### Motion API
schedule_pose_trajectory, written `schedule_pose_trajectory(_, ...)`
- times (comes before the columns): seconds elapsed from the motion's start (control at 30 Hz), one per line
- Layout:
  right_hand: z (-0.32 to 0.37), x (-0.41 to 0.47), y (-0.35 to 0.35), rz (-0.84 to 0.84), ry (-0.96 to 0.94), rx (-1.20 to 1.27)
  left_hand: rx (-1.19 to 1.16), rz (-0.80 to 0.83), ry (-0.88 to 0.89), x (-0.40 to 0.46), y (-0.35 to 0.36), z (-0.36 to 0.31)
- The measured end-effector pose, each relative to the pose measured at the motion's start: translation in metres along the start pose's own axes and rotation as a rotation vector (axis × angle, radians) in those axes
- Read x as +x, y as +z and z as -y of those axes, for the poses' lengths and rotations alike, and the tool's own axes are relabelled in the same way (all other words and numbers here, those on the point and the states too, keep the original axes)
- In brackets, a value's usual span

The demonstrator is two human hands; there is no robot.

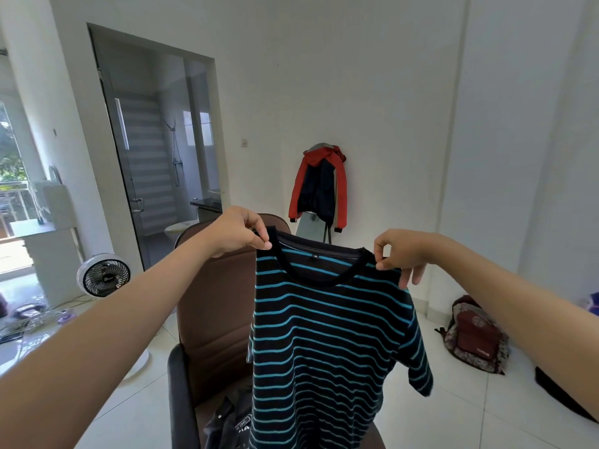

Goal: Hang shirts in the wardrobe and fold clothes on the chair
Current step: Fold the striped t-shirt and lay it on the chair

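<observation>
Over the chair (207, 319), the left hand (238, 233) and right hand (400, 251) each pinch the shirt (327, 345) by a shoulder. Grips that light could slip, I'd guess, dumping it onto the dark clothes (227, 422) on the seat.

Our two bare forearms: extended forward, raised, well apart. Our left hand (240, 233): thumb and forefinger pinched together, other fingers curled. Our right hand (400, 254): same pinch, lower fingers hanging loose.
</observation>
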State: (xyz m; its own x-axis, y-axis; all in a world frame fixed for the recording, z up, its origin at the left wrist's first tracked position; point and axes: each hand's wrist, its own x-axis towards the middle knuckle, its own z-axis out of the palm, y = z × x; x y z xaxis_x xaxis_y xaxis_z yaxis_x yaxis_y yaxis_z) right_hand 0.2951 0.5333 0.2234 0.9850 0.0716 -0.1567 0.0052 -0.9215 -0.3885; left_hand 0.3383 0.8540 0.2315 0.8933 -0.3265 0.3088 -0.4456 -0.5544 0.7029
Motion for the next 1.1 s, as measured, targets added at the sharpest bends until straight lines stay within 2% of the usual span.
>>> schedule_pose_trajectory(0.13,-0.011,0.0,0.0,0.007,-0.094,0.099,-0.061,-0.009,0.013,-0.004,-0.003,0.004)
schedule_pose_trajectory(0.4,-0.011,-0.003,-0.003,-0.218,-0.316,0.33,-0.104,0.024,0.067,-0.01,-0.009,0.003)
schedule_pose_trajectory(0.67,0.001,-0.007,-0.011,-0.412,-0.5,0.602,-0.205,-0.029,0.104,-0.014,-0.01,-0.001)
schedule_pose_trajectory(0.87,0.0,-0.011,-0.017,-0.355,-0.463,0.568,-0.038,-0.014,0.031,-0.013,-0.017,-0.003)
schedule_pose_trajectory(0.97,0.0,-0.01,-0.019,-0.325,-0.406,0.462,0.016,0.077,-0.05,-0.014,-0.017,-0.009)
schedule_pose_trajectory(1.1,0.007,-0.011,-0.017,-0.331,-0.348,0.308,0.092,0.101,-0.089,-0.013,-0.014,-0.014)
